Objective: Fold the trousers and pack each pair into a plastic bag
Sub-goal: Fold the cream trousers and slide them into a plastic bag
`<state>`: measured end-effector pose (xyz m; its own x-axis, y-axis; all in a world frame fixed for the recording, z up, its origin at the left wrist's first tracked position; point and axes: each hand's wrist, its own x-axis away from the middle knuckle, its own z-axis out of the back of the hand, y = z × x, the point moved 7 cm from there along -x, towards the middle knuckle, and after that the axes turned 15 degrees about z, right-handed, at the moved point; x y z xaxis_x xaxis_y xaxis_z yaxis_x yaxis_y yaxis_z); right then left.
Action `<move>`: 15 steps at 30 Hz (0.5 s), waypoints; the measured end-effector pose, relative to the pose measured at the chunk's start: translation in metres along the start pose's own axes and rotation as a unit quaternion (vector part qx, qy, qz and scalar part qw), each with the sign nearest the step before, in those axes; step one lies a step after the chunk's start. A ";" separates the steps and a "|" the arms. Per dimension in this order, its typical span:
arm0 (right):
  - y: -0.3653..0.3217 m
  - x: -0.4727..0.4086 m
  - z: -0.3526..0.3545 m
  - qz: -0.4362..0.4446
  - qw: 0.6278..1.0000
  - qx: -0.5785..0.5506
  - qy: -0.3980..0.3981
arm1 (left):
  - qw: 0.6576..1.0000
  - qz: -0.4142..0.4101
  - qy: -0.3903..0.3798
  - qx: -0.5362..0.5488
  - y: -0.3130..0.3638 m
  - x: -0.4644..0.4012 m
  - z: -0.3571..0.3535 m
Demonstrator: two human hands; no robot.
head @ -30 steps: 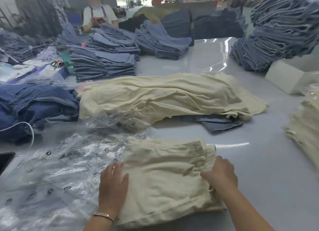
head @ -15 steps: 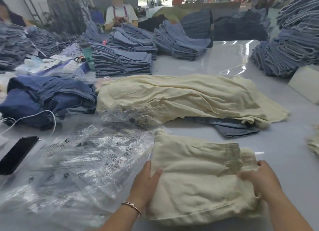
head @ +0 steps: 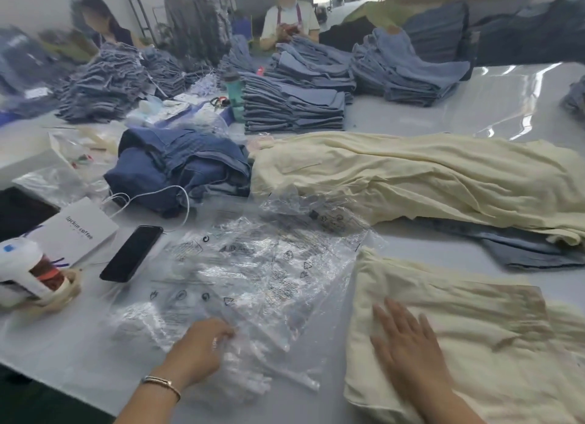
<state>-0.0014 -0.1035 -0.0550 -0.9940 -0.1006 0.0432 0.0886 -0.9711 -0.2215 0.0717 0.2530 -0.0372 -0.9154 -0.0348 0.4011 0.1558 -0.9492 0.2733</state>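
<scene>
Folded cream trousers (head: 459,338) lie near right on the table (head: 411,259), right hand (head: 408,344) flat on top, fingers straight, gripping nothing. Left hand (head: 202,347) pinches the near edge of the plastic bags (head: 253,271), a loose overlapping heap at near centre-left. Risks: thin film clings, so two bags may lift together; the mouth may stay closed; sliding the bundle one-handed could undo the fold. Phone (head: 131,254) sits just beside the heap and could get dragged.
</scene>
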 end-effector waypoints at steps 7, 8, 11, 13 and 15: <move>-0.016 -0.011 0.022 -0.098 0.988 -0.019 0.121 | 0.998 -0.054 0.030 0.032 -0.019 -0.003 0.001; -0.023 -0.015 0.028 -0.091 0.982 -0.040 0.158 | 0.996 -0.055 0.043 0.052 -0.020 -0.005 0.004; -0.063 -0.024 0.043 0.007 0.966 -0.071 0.250 | 0.990 -0.057 0.037 0.127 -0.016 -0.010 0.016; -0.091 -0.029 0.043 0.038 0.953 -0.183 0.237 | 0.983 -0.086 0.039 0.161 -0.007 -0.010 0.027; -0.115 -0.035 0.034 0.027 0.931 -0.318 0.174 | 0.971 -0.110 0.044 0.210 0.005 -0.008 0.039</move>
<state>0.0251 0.0044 0.0025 -0.9595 0.0381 -0.2790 0.1936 -0.6303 -0.7518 0.0938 0.2608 -0.0051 -0.9689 0.1099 0.2215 0.0739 -0.7262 0.6835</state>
